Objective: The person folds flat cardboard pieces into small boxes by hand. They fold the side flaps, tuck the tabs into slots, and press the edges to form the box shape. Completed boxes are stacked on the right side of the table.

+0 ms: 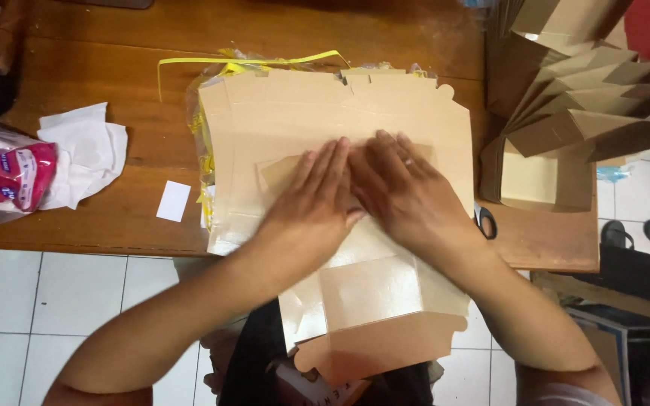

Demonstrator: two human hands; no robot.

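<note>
Cardboard blank lies flat atop a stack of blanks on the tabletop, hanging over the near edge. Left hand and right hand press on it side by side, palms down, fingers spread, gripping nothing. Folded boxes pile up at 2 o'clock; white tissue at 9.

Tan cardboard sheet, yellow strap, pink-and-white packet.
</note>
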